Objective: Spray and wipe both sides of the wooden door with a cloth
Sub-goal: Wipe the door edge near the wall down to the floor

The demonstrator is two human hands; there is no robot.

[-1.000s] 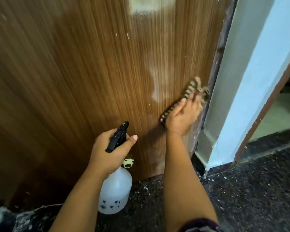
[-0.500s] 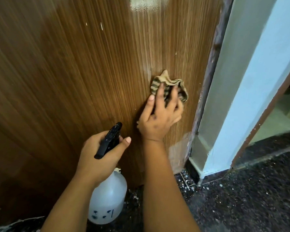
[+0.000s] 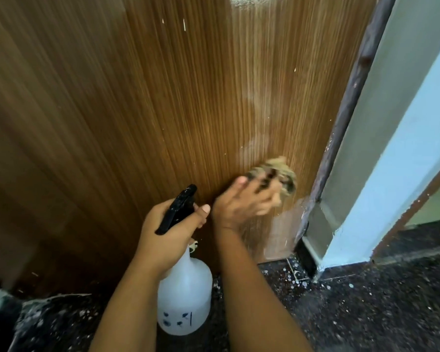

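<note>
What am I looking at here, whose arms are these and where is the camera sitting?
There is no machine here. The camera is worn on a person's head and looks forward and down, so the two arms reaching in from below are that person's own. They face the lower part of a wooden door, close to its frame on the right. The left hand grips the black trigger head of a white spray bottle, which hangs above the speckled dark floor. The right hand presses a striped cloth against the door; both are blurred, which suggests wiping. Pale streaks show on the wood above the cloth, perhaps spray.
</note>
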